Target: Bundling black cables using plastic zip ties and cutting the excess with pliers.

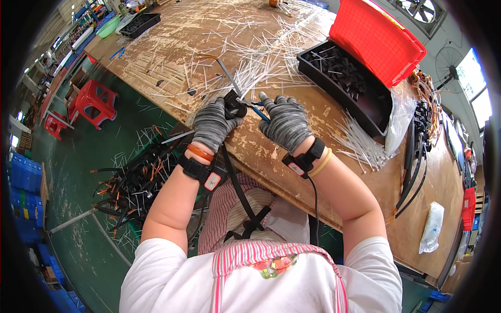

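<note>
My left hand (213,125), in a grey striped knit glove, is closed around a small black plastic part (236,104) over the near edge of the workbench. A dark cable (227,72) with orange-brown wire ends rises from that part toward the far left. Gloved to match, my right hand (286,122) grips blue-handled pliers (264,116), their metal jaws against the part's right side. Its thumb and fingertips stick out bare from the glove. What exactly the jaws close on is too small to tell. White cable ties (255,68) lie scattered just beyond both hands.
To the right stand a black tray (344,108) of small black parts and a red basket (378,44). More cable ties (357,143) and a wire bundle (417,130) lie nearby. Left, on the floor, sit a cable heap (141,180) and a red stool (96,104).
</note>
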Demonstrator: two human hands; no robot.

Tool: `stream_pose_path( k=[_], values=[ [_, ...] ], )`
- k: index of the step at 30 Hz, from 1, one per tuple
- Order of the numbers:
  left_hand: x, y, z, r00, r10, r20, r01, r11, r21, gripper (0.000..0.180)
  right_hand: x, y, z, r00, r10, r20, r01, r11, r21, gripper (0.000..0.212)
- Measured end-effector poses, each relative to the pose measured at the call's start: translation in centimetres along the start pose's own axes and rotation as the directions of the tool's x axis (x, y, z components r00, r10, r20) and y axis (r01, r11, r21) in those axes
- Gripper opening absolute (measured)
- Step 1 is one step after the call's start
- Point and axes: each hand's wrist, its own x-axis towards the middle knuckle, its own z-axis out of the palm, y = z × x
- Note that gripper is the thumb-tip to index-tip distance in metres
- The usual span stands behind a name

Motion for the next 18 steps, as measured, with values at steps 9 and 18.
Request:
stream_pose_path(
  k=[9,18],
  values=[
    [0.2,-0.3,0.2,1.000,0.007,-0.010,-0.007,1.000,-0.027,0.051,1.6,2.1,2.0,0.935,0.043,0.352,-0.260,0.758,0.598,0.037],
    [-1.1,-1.3,-0.7,0.920,0.374,-0.114,-0.313,0.880,0.358,0.065,-1.6,0.9,4.5,0.898,0.049,0.437,-0.350,-0.521,0.778,0.039]
  ],
)
